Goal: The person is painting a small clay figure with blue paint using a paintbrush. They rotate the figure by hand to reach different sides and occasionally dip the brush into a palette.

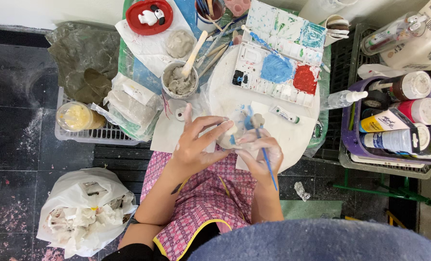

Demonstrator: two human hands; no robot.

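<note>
Clay figurine point(227, 135), pale and partly blue, sits at the worktop's point(293, 140) near edge, the left hand's point(193, 147) fingers clamped around it. The right hand point(261, 154) pinches a blue paintbrush point(266, 157) against it, seemingly mid-painting; more coverage likely needs turning the piece.

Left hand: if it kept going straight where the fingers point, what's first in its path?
The left hand points up and right, away from the body. Past the clay figure it holds, probably the paint palette; height is hard to judge.
</note>
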